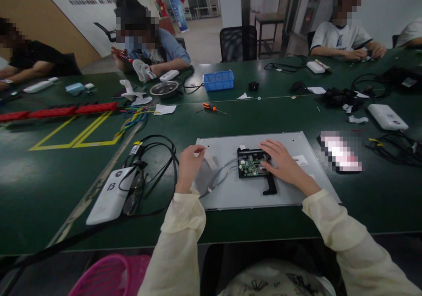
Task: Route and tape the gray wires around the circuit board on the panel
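A grey metal panel (224,195) lies flat on the table in front of me. On it sits a black plastic frame (271,185) with a green circuit board (252,167) in it. Grey cables (221,177) run from the board's left side toward my left wrist. My left hand (190,162) is closed in a pinch over the panel's left part, at the upper end of a whitish strip like tape (210,160). Fingers stretched and apart, my right hand (278,160) rests on the right side of the frame and board.
Left of the panel lie a white power bank (110,195) and looped black cables (165,144). A phone (341,152) is to the right. Farther back are an orange screwdriver (213,108), a blue basket (218,81) and a metal bowl (164,88). Several people sit around the table.
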A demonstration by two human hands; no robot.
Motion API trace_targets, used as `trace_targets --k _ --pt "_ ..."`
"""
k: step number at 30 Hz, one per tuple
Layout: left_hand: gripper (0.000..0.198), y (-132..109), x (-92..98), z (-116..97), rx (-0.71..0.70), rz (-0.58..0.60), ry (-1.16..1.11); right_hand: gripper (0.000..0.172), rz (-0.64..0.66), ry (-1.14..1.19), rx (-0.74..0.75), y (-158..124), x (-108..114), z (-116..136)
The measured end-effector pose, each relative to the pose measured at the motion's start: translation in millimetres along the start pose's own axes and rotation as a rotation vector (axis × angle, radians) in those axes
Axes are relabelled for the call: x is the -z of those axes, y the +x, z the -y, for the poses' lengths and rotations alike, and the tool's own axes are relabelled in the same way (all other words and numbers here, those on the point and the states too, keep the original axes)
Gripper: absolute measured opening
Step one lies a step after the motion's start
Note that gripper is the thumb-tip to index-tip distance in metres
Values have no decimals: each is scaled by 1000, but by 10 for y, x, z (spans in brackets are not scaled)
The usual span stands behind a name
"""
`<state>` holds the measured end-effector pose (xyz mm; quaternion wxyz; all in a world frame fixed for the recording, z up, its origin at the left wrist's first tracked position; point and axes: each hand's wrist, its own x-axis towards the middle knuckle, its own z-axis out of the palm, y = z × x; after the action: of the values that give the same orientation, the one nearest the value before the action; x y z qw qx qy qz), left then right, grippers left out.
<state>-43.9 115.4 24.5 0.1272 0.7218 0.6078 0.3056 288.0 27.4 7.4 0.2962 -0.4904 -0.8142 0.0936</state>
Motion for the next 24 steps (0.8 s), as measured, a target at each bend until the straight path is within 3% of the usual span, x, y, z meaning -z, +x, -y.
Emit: trace_targets --k 5,9,13,18,24 --pt "25 -225 219 -228 140 -79 -277 47 -60 -60 87 -1 6 136" --pt "28 -422 268 -321 211 -82 -413 48 -51 -81 184 18 44 323" --pt "24 -533 229 -366 178 0 -301 46 41 -56 272 67 -23 608" --pt "20 -582 82 -314 148 98 -202 48 231 -54 400 74 -306 965" --pt "19 -621 -39 -231 71 118 -117 56 330 -61 393 0 -533 1063"
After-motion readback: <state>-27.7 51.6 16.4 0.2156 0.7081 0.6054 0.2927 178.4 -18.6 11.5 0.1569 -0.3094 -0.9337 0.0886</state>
